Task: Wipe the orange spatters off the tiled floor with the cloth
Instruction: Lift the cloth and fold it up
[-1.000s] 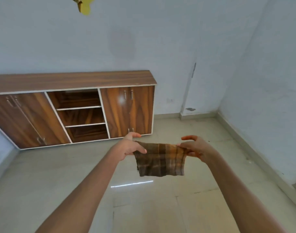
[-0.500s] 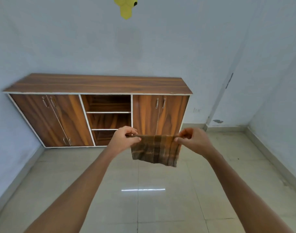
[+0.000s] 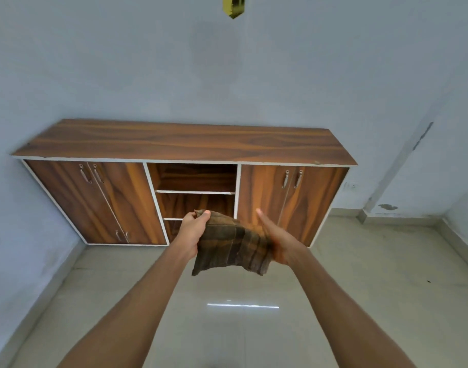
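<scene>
A brown checked cloth [image 3: 231,244] hangs in the air between my two hands, above the pale tiled floor [image 3: 360,301]. My left hand [image 3: 194,229] pinches the cloth's upper left corner between thumb and fingers. My right hand [image 3: 276,236] is held edge-on with straight fingers, its palm against the cloth's right side, which drapes over it. No orange spatters show on the stretch of floor in view.
A low wooden cabinet [image 3: 185,144] with closed doors and open middle shelves stands against the blue wall ahead. A wall corner with a skirting [image 3: 365,211] lies to the right. A yellow object [image 3: 234,6] hangs at the top edge.
The view has turned left and moved closer to the cabinet. My right hand has let go of its pinch and opened flat against the cloth, which now sags instead of being stretched.
</scene>
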